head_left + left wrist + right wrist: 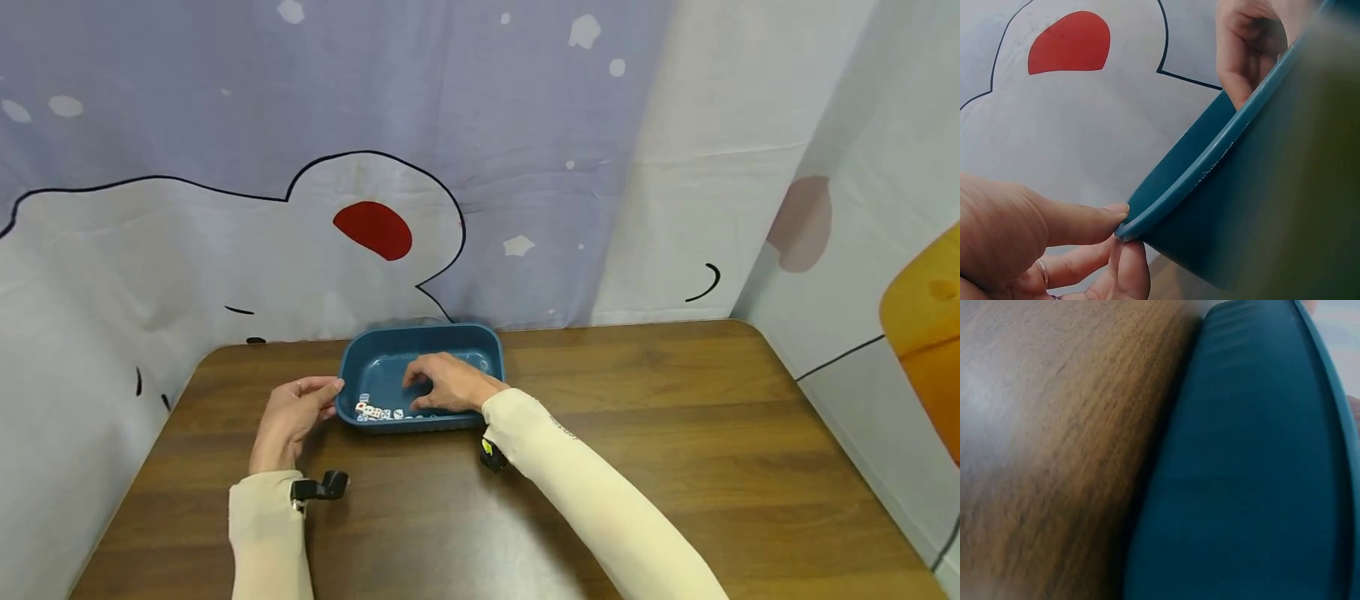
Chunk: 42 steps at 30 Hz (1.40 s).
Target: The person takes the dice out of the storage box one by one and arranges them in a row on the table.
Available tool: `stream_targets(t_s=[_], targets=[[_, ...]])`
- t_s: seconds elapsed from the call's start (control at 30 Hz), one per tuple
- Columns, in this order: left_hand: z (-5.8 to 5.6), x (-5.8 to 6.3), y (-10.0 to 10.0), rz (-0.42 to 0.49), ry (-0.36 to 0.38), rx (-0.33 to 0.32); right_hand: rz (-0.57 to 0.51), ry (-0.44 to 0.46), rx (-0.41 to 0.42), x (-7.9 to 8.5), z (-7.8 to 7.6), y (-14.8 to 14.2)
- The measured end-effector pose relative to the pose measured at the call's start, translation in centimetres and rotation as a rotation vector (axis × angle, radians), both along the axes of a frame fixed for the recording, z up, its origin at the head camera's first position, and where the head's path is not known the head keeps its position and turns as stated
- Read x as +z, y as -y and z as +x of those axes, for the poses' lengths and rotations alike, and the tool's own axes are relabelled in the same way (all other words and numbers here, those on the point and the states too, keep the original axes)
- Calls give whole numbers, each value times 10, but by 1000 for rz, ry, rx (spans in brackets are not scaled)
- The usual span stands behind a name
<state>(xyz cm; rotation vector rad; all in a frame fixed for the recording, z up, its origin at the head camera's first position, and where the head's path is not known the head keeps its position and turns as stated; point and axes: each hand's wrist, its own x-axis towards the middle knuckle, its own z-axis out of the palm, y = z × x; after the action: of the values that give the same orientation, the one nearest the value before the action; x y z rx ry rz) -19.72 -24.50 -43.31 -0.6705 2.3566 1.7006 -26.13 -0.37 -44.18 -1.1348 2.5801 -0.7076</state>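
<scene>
A blue plastic basin [420,427] sits on the table near its back edge. Several small white dice [372,412] lie at its front left corner inside. My left hand [291,419] pinches the basin's left rim between thumb and fingers; the left wrist view shows the thumb [1085,224] on top of the rim and the fingers beneath. Inside the basin, my right hand [450,383] hovers with bent, spread fingers, right of the dice. No die is visible between its fingers. The right wrist view shows mostly the basin's outer wall [1247,462].
The wooden table [637,433] extends to the right and in front of the basin. A printed cloth [540,167] hangs directly behind the table, and another cloth [862,275] hangs along its right side. Wrist cameras sit on both sleeves.
</scene>
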Motion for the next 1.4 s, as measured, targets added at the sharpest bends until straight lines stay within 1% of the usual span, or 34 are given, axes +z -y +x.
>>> stream_targets(t_s=[0.17,0.4,0.57,0.73,0.9,1.13,1.4], targets=[[1,-1,1,17,-4,1,4,-7,-1,-5,1,4],[1,-3,1,49,-28,-8,23,-9,18,-10,2,10],[1,-4,0,51,-25,-4,42,-30,36,-13,2,13],[1,-5,2,56,-21,-3,61,-27,40,-13,3,16],[0,-5,3,47,-14,-1,65,-17,49,-12,3,18],[1,-4,4,33,0,-19,67,-12,68,-13,3,21],[1,-4,5,24,-3,-10,71,-16,75,-14,2,22]])
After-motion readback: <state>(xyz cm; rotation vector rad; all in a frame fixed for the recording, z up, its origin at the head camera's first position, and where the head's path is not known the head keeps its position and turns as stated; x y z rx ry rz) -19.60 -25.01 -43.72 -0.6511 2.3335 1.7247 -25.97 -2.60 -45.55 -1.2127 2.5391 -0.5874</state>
